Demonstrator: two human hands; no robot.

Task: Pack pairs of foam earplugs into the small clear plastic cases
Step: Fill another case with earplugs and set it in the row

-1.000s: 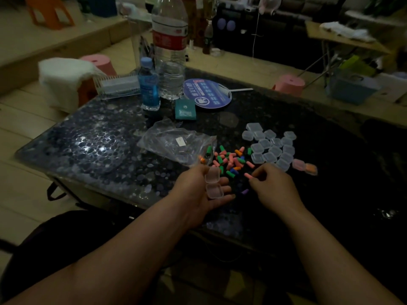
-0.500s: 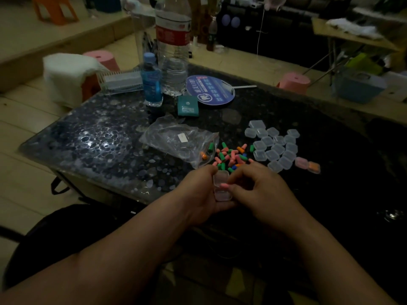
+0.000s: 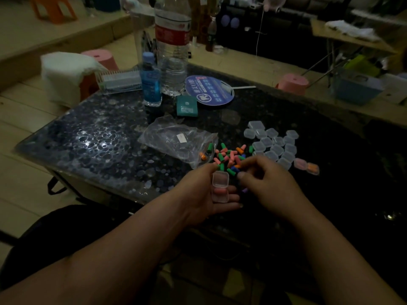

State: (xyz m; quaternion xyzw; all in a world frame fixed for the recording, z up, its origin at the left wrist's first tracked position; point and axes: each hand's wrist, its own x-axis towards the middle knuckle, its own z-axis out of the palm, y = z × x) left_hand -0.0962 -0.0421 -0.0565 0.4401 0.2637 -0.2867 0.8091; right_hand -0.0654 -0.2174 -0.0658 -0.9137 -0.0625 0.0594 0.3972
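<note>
Dim light over the table (image 3: 88,146), and here is the left hand (image 3: 198,194), palm turned up near the front edge; its thumb and fingers are curled round an open case (image 3: 220,187), lid flipped up on the far side, base lying across the fingers; one pink earplug (image 3: 218,191) sits in that base. Just beside it, the right hand (image 3: 271,186) is knuckles up, fingers curled downward at the near edge of the pile of earplugs (image 3: 230,156); whether those fingertips have anything pinched, I cannot tell, since the hand's own back hides them. A lone purple earplug (image 3: 244,190) lies on the table between the two hands, close under the right thumb.

The pile is a loose scatter of pink, green, orange and blue pieces, right in front of both hands; to its left a crumpled plastic bag (image 3: 176,142) lies flat with a couple of plugs at its mouth; to its right, the empty cases (image 3: 273,144) are clustered closed, touching one another; past them, two filled cases (image 3: 307,166) sit side by side, one pink inside, one orange.

At the far side stand a small blue bottle (image 3: 150,82) and a large water bottle (image 3: 172,47), with a round fan (image 3: 209,91) and a teal packet (image 3: 187,106) lying flat near them.
</note>
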